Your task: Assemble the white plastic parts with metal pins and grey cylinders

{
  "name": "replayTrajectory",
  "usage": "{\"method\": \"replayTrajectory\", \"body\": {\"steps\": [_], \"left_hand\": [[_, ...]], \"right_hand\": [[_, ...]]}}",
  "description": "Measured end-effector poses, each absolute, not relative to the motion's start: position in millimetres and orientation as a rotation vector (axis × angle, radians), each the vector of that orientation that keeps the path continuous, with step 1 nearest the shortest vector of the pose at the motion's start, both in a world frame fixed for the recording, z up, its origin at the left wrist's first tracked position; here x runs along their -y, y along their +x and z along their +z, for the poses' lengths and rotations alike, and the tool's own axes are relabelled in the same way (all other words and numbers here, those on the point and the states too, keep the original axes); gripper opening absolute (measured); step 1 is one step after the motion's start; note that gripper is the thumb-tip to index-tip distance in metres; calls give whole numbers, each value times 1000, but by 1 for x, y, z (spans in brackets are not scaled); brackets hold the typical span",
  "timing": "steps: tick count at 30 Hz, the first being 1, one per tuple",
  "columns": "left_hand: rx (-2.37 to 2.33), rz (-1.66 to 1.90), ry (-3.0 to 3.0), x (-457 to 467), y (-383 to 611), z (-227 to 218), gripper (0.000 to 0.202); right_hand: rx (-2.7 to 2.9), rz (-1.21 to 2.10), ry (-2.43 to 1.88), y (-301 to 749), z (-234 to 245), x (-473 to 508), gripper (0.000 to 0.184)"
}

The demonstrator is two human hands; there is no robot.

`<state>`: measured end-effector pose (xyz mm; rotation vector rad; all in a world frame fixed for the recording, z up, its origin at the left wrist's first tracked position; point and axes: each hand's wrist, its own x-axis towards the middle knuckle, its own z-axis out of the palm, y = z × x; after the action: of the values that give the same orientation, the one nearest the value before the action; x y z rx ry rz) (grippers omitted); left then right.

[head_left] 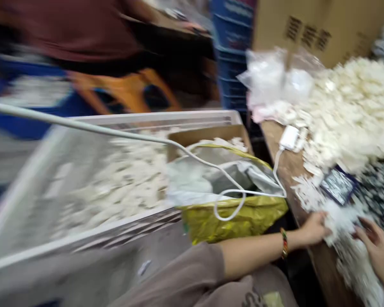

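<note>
My left hand (315, 229), with a beaded bracelet (284, 243) at the wrist, is at the edge of a wooden table. Its fingers are closed against a heap of small white pieces (341, 217); blur hides what they pinch. At the lower right, my right hand (376, 245) reaches over the same heap, fingers curved and thumb apart, with nothing visible between them. A small dark-framed square with a shiny silver face (338, 185) lies just beyond both hands. Dark small parts (379, 192) are piled beside it.
A large cream pile (358, 111) covers the far table, near a cardboard box (316, 30). A white cable (141, 137) crosses to a white plug (289, 137). A yellow bag (233, 219) and a white bin (115, 232) stand left. Another person (77, 30) sits beyond, by an orange chair (124, 87).
</note>
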<state>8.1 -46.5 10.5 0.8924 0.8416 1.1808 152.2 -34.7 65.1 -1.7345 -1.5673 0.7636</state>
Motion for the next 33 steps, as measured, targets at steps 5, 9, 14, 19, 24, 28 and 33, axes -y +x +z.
{"method": "replayTrajectory", "body": {"steps": [5,9,14,19,24,28,33], "left_hand": [[-781,1090,819,28,25,-9,42],[-764,1095,806,25,31,-4,41],[-750,1049,777,30,40,6,39],[-711,766,674,21,43,12,45],[-703,543,632,14,51,21,35],[-701,412,664,22,67,23,43],[-624,378,630,29,77,19,44]], "right_hand": [[1674,317,-1689,155,32,64,30],[1719,122,-1649,146,14,64,22],[1627,-146,-1640,139,1,74,15],[1514,-47,-1614,176,0,91,17],[997,-254,-2191,326,16,91,33],[1009,-325,-2622,430,32,54,35],[1243,-233,-2816,467,30,1,26]]}}
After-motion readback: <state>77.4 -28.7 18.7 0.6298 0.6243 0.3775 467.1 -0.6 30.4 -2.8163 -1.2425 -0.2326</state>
